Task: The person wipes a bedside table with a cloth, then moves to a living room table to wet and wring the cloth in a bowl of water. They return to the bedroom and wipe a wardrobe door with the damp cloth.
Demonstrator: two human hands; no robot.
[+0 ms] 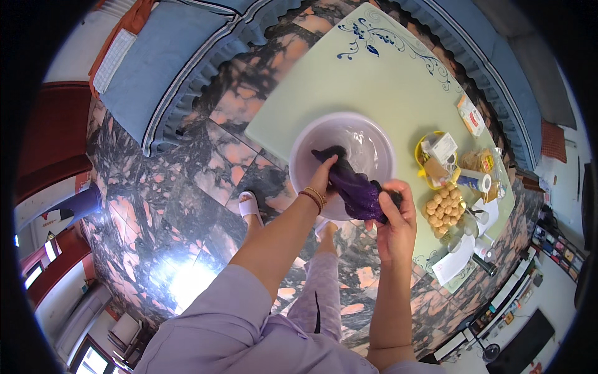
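A dark purple cloth (352, 189) with a slight glitter is stretched between my two hands over a pale lilac basin (308, 135). My left hand (322, 180) grips it near its left part, with the thumb on top and the other fingers mostly hidden. At the right end, my right hand (397, 210) pinches the cloth between thumb and fingers, where a blackish part shows. Water (362, 145) glints inside the basin. The cloth's left tip hangs past my left hand over the basin's inside.
The basin is at the edge of a pale green table (317, 89). On its right side are a yellow basket (423, 173) of small goods, a heap of round tan items (444, 208), papers (455, 262) and a dark bottle (484, 265). A blue-covered sofa (187, 51) stands beyond the marble-patterned floor.
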